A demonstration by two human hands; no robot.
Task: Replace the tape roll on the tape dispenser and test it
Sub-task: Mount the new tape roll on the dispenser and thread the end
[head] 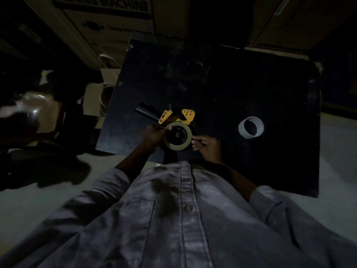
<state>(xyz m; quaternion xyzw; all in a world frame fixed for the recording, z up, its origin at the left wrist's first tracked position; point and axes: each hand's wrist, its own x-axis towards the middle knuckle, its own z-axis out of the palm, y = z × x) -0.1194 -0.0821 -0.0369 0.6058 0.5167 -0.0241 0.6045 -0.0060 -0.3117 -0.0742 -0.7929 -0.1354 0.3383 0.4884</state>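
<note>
A yellow tape dispenser (178,116) with a black handle lies on the black table (231,89) near its front edge. A pale tape roll (180,145) sits on the dispenser's black hub. My left hand (154,134) grips the roll's left rim, thumb on top. My right hand (207,147) touches the roll's right side with its fingertips pinched together. An empty white cardboard core (251,127) stands on the table to the right, apart from both hands.
Large cardboard boxes (108,22) stand behind the table. An open box (100,97) with pale loops inside sits off the table's left edge, beside a shiny wrapped bundle (31,107). The scene is very dark.
</note>
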